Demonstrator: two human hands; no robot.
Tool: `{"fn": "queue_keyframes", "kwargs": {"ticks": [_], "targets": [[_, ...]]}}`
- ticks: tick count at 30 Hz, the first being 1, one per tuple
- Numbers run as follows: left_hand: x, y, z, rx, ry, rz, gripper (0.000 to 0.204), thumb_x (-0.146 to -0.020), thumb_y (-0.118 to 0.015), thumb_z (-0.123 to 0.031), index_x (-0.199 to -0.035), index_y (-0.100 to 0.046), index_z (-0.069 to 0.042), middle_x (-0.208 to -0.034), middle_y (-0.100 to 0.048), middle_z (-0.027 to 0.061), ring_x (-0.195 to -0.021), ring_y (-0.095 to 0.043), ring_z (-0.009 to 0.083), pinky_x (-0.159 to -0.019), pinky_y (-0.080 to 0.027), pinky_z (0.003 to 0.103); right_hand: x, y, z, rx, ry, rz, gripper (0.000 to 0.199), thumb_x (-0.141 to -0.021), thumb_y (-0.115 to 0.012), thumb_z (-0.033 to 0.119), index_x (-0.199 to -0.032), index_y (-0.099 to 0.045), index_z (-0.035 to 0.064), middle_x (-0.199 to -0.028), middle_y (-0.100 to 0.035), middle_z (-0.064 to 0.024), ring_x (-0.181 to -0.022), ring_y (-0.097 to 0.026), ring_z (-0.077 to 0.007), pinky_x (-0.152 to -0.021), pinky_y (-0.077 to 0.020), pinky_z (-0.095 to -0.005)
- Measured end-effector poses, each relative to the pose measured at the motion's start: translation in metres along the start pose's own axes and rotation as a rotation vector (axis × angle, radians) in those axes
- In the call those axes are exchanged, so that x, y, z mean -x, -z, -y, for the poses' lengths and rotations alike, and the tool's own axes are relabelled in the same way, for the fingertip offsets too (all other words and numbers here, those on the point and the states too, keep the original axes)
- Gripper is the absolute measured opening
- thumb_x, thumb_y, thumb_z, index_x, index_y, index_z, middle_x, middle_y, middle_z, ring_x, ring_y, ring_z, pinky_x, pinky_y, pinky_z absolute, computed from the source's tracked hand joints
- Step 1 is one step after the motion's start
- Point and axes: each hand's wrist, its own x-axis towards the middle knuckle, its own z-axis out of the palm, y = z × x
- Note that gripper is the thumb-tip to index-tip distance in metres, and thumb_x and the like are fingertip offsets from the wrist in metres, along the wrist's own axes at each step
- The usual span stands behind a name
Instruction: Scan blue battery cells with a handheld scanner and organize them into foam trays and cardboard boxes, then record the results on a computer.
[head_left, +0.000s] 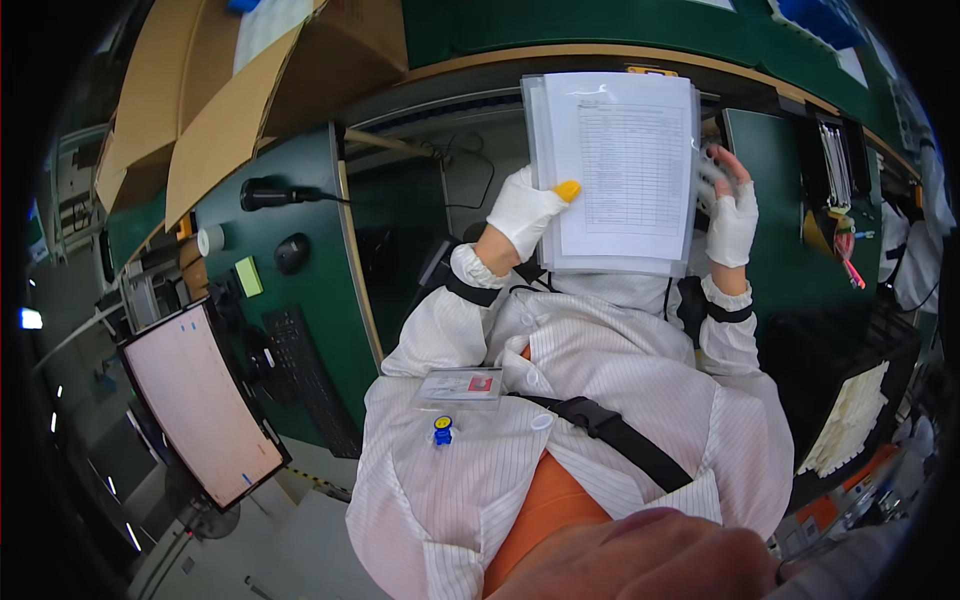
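Observation:
A stack of printed sheets in clear plastic sleeves point(630, 240) is held up in front of my body, with a table of rows on the top page. Gripping its left edge is my left hand point(522, 215), in a white glove, closed with a yellow-covered thumb on the front. The left fingers are hidden behind the sheets. Beside the right edge, my right hand point(733, 218) wears a white glove with bare fingertips. Its fingers are apart and partly blurred, and I cannot tell whether they touch the sleeves.
At left on a green desk are a handheld scanner point(268, 193), a mouse point(292, 253), a keyboard point(308, 380), green sticky notes point(248, 276) and a monitor point(203, 400). An open cardboard box point(225, 125) stands far left. A black file holder point(835, 165) and a black bin point(835, 345) are right.

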Motion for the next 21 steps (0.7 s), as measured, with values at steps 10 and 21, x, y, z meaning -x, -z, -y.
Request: {"fn": "queue_keyframes", "kwargs": {"ticks": [10,21], "targets": [[0.003,-0.009,0.018,0.186,0.003,-0.128,0.027,-0.09,-0.069,-0.01,-0.114,-0.066,0.003,-0.1,-0.07,0.0065,-0.087,-0.062,0.0113,-0.079,-0.051,0.026,0.01,0.011,-0.008,0.06,-0.374,0.107,0.029,-0.091,-0.071,0.014,-0.112,-0.065,-0.0063,-0.101,-0.069,-0.0092,-0.085,-0.062,-0.0134,-0.078,-0.0489,-0.0254],[0.002,-0.012,0.027,-0.061,-0.084,-0.173,0.03,-0.087,-0.075,-0.011,-0.112,-0.068,0.003,-0.096,-0.071,0.0066,-0.08,-0.064,0.0111,-0.071,-0.053,0.026,0.016,0.043,-0.041,-0.282,-0.355,0.032,0.04,-0.095,-0.066,0.017,-0.13,-0.056,-0.001,-0.122,-0.064,-0.0079,-0.108,-0.059,-0.0175,-0.097,-0.0457,-0.0317]]}}
